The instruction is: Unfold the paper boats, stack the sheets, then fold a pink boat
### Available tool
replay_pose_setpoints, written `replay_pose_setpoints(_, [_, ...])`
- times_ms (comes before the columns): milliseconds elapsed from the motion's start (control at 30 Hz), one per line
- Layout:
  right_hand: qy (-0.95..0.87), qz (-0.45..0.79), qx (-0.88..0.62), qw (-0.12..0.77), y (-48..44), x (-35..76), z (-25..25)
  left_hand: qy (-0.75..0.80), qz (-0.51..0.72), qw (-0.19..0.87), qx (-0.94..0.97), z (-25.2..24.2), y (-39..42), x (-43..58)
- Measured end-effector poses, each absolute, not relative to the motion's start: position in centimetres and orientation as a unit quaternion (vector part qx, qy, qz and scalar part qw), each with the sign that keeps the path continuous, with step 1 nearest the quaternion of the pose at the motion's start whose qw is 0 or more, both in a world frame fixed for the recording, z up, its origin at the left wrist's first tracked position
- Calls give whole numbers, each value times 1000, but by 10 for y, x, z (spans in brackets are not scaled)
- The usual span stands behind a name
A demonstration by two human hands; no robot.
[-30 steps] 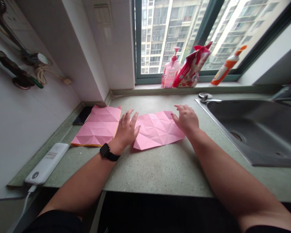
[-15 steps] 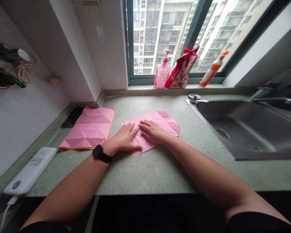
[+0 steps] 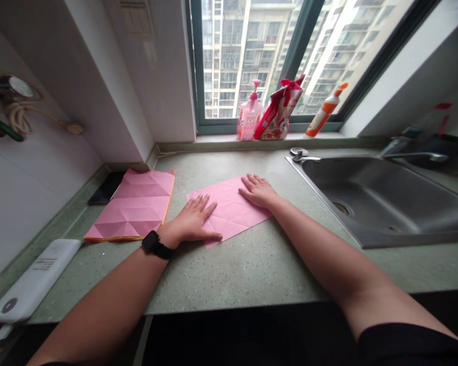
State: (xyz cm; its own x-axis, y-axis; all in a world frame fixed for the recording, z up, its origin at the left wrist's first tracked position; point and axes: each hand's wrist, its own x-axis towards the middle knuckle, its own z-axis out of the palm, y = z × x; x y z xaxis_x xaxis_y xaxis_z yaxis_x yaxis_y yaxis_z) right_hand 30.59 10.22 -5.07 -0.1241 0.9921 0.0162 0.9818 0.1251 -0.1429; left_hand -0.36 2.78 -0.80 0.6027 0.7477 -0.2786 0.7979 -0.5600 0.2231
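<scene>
A creased sheet of pink paper point(image 3: 231, 208) lies flat on the green speckled counter point(image 3: 229, 277). My left hand point(image 3: 196, 218) rests on its left end, fingers spread and thumb stretched out towards the right. On the sheet's far right part lies my right hand point(image 3: 257, 192), palm down with the fingers extended, covering that corner. Fold lines cross the paper between the two hands. To the left of my left hand is a stack of creased pink sheets point(image 3: 137, 203), with orange-yellow edges showing beneath.
A dark phone point(image 3: 106, 188) lies partly under the stack. The white power bank point(image 3: 36, 279) with its cable is at the near left. A steel sink point(image 3: 397, 203) is set in at the right. A pump bottle point(image 3: 249, 117), red bag point(image 3: 280, 112) and orange-white bottle point(image 3: 325, 112) stand on the windowsill.
My right hand has slid right across the paper, away from my left hand, and the sheet's raised right part now lies flatter. My left hand has stayed on the left end.
</scene>
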Motion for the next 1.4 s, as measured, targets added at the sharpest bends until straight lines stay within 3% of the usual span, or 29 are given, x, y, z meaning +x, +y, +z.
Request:
replay_pose_setpoints(133, [-705,35,-702,94,106,320,-57,437,-76,166,881,-9,29,-3])
replay_pose_setpoints(333, [-661,-28,-714,229,110,333,-63,422,-59,173,888,-14,30,-8])
replay_pose_setpoints(500, [-633,7,-712,303,115,329,-60,408,-57,177,894,-15,27,-12])
replay_pose_setpoints(933, [-616,117,-695,353,113,318,-38,414,-71,183,889,-9,24,-12])
replay_pose_setpoints(1400, [-655,73,-672,338,114,317,-38,405,-54,182,894,-14,24,-16])
